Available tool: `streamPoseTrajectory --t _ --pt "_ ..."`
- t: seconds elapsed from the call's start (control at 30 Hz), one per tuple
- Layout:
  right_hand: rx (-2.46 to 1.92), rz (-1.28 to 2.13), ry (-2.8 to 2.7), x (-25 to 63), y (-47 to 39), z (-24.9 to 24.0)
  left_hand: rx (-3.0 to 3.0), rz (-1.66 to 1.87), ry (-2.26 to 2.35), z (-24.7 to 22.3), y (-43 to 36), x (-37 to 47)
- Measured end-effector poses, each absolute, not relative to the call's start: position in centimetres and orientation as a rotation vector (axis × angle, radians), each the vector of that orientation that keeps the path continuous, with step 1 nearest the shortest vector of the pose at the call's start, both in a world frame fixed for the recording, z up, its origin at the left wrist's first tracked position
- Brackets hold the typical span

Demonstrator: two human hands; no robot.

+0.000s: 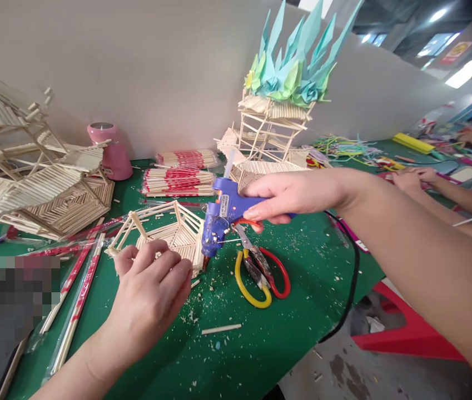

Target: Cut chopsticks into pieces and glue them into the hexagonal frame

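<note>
My right hand is wrapped round the handle of a blue glue gun, whose nozzle points down at the right edge of a small stick frame. A clear glue stick rises from the gun's top. My left hand has its fingers curled on the near side of that frame, gripping it; the fingertips are partly hidden. Scissors with one yellow and one red handle lie just below the gun. Nearer me, a loose short stick rests on the green table.
A large stick model stands at left beside a pink container. Packs of sticks lie behind the frame. A stick tower bears folded paper leaves. Another person's hands are at right. A black cable crosses the table edge.
</note>
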State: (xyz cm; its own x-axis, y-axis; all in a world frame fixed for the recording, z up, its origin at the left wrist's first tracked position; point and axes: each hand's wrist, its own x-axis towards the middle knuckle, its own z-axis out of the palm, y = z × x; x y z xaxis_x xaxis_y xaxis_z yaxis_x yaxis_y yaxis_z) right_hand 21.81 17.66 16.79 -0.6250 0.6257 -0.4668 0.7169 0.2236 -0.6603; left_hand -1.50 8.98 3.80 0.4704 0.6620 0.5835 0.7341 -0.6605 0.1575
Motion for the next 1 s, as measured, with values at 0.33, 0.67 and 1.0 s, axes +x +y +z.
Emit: streamPoseTrajectory --t 0.33,0.67,1.0 --pt "1.881 -1.219 2.826 24.2 5.9 9.7 -2.554 -0.927 -1.194 4.1 9.3 -1.8" --pt "2.278 -0.436 3.084 22.0 -2.2 0.6 -2.516 -0.977 -1.263 3.4 8.7 -2.8" --pt "2.457 -0.278 3.163 18.6 -2.4 -1.4 -2.501 -1.061 -1.159 3.3 8.8 -2.6"
